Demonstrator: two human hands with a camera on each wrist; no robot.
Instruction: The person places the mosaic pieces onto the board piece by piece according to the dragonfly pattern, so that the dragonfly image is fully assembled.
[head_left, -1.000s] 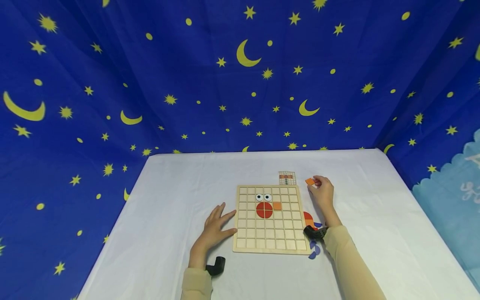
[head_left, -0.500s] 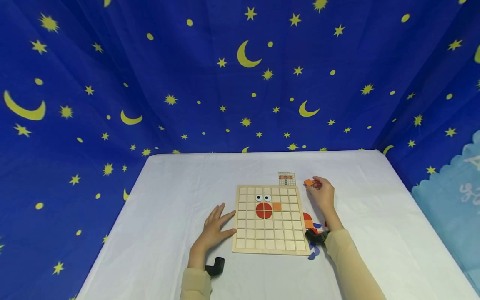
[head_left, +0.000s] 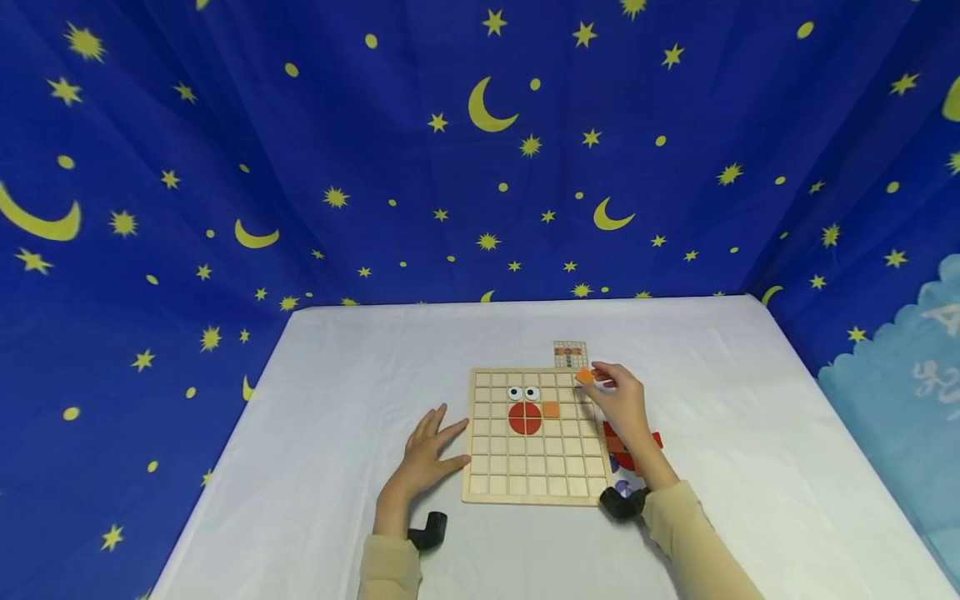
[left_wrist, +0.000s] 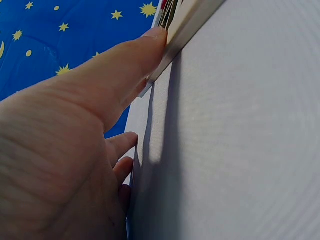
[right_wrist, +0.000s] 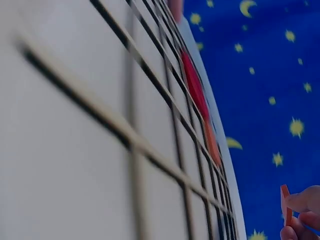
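Observation:
My right hand (head_left: 621, 402) pinches an orange square tile (head_left: 585, 377) between thumb and fingertips, above the upper right corner of the wooden grid board (head_left: 536, 492). The same orange tile (right_wrist: 285, 205) shows edge-on in the right wrist view. My left hand (head_left: 423, 454) lies spread at the board's left edge, thumb and a fingertip touching the frame; in the left wrist view the thumb (left_wrist: 135, 57) rests on the board's side. On the board are two eye tiles (head_left: 523, 393), a red circle of quarter pieces (head_left: 525, 418) and an orange square (head_left: 551, 409) beside it.
A small printed pattern card (head_left: 570, 354) lies just behind the board. Loose red and orange pieces (head_left: 615, 442) and purple pieces (head_left: 622, 487) lie at the board's right side, partly hidden by the right forearm. A starry blue curtain (head_left: 420, 150) stands behind the white table (head_left: 360, 358).
My right hand has moved left with the orange tile, from beside the card to over the board's upper right corner. More of the loose pieces shows now. The left hand stays in place.

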